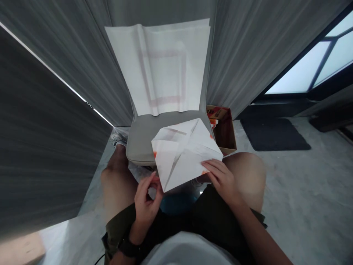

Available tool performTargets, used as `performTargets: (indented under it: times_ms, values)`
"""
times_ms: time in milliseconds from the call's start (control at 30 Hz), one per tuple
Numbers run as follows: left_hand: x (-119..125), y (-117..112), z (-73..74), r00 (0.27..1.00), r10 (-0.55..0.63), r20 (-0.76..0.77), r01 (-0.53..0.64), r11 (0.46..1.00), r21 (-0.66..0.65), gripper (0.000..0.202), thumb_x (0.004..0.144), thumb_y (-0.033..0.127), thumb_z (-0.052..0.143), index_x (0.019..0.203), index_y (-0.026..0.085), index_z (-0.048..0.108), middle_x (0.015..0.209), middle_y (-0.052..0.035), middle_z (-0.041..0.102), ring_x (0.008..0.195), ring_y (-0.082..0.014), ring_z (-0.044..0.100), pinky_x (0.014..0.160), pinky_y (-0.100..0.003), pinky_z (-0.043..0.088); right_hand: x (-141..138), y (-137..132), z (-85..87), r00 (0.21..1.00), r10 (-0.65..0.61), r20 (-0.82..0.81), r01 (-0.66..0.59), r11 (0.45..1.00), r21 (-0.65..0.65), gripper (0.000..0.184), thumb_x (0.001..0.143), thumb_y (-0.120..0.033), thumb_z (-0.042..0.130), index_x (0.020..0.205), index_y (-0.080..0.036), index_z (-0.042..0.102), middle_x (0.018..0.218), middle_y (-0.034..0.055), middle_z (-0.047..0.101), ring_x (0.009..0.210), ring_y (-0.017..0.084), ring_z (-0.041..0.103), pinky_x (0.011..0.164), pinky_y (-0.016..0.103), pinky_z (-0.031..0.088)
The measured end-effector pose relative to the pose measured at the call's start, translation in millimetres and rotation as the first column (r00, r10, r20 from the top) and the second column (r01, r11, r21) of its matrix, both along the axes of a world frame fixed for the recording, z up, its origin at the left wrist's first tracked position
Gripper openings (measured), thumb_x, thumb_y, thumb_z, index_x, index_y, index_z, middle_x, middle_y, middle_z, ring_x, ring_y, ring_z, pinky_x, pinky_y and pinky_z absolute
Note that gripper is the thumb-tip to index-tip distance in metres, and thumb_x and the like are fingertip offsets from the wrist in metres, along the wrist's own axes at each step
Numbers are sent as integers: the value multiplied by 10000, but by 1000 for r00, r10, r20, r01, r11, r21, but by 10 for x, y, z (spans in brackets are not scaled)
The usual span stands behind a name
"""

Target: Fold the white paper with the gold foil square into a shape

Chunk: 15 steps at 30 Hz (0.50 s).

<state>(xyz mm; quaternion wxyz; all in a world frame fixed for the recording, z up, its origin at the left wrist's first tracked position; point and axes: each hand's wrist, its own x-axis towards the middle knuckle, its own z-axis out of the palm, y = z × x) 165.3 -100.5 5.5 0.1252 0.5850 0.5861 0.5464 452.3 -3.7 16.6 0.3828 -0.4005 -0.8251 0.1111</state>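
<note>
Well, a folded white paper square (184,154) with orange-red flecks near its corners is held over the person's lap, between the two hands, overlapping the front of a pale grey padded chair seat (143,140). It lies as a diamond, almost equal each way, one diagonal running from a corner at 1 o'clock to a corner at 7 o'clock, with creases crossing at its middle. The right hand (222,180) has hold of its lower right edge, fingers laid over the paper. The left hand (146,202) curls, half closed, at the lower left edge; whether it pinches the paper I cannot tell. A black wristband (129,247) circles the left wrist. Farther off, at 12 o'clock, a creased white paper sheet (162,70) covers the chair back, and a brown cardboard box (226,132) stands at 1 o'clock.
</note>
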Motion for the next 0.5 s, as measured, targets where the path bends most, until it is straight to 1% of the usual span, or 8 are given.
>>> performTargets:
  times_ms: [67,133,167,233,300,367,433,500]
  values:
    - [-201,173,-6,987,38,-159,-29,998,59,571,931,193,713,1478,274,571,1102,-70,674,878,-186,679,808,-346,628,47,29,67,999,16,-43,-18,999,-31,389,1023,-152,578,1344,-322,716,1187,59,759,1108,242,702,974,440,613]
    - [-418,382,-2,948,39,-315,-26,999,46,608,936,237,735,1509,272,535,1236,-111,634,1042,-235,678,909,-411,618,81,43,114,996,22,-83,-27,997,-71,378,1025,-161,576,1331,-325,726,1188,60,759,1095,237,710,950,423,621]
    - [-520,493,1,926,1,-378,9,1000,25,610,949,249,726,1522,278,520,1306,-129,614,1140,-261,660,951,-430,607,96,46,128,995,21,-97,-30,995,-90,371,1027,-168,576,1324,-326,730,1190,58,760,1094,234,713,947,418,623]
    - [-682,711,5,874,-113,-472,122,993,-12,591,981,252,687,1540,297,503,1424,-144,576,1275,-292,610,1020,-467,577,124,49,141,993,15,-119,-29,993,-119,353,1029,-184,579,1308,-330,739,1193,51,764,1110,230,716,983,426,616]
    - [-767,904,-1,828,-214,-518,233,972,-28,549,1005,237,646,1533,312,517,1498,-140,554,1353,-306,565,1095,-517,526,150,50,137,990,6,-138,-25,991,-134,337,1033,-198,576,1291,-332,745,1196,40,771,1136,226,715,1065,460,584]
    - [-774,1050,-19,811,-259,-524,303,953,-2,471,1024,216,606,1484,312,577,1515,-127,565,1386,-303,545,1142,-546,479,178,56,117,988,0,-156,-22,990,-142,322,1037,-213,570,1276,-331,749,1193,33,778,1147,220,717,1139,500,537]
    - [-723,1138,-50,825,-255,-504,320,947,44,384,1042,206,564,1402,305,654,1473,-107,617,1367,-285,564,1143,-534,475,212,74,80,988,-25,-154,2,990,-144,304,1037,-234,569,1259,-327,755,1185,32,782,1138,217,722,1173,530,504]
    - [-648,1173,-89,847,-240,-474,306,950,67,335,1055,217,536,1332,296,706,1408,-93,674,1323,-271,598,1119,-512,494,254,107,35,989,-83,-124,65,988,-140,284,1033,-263,572,1235,-319,763,1182,39,783,1131,227,723,1191,571,474]
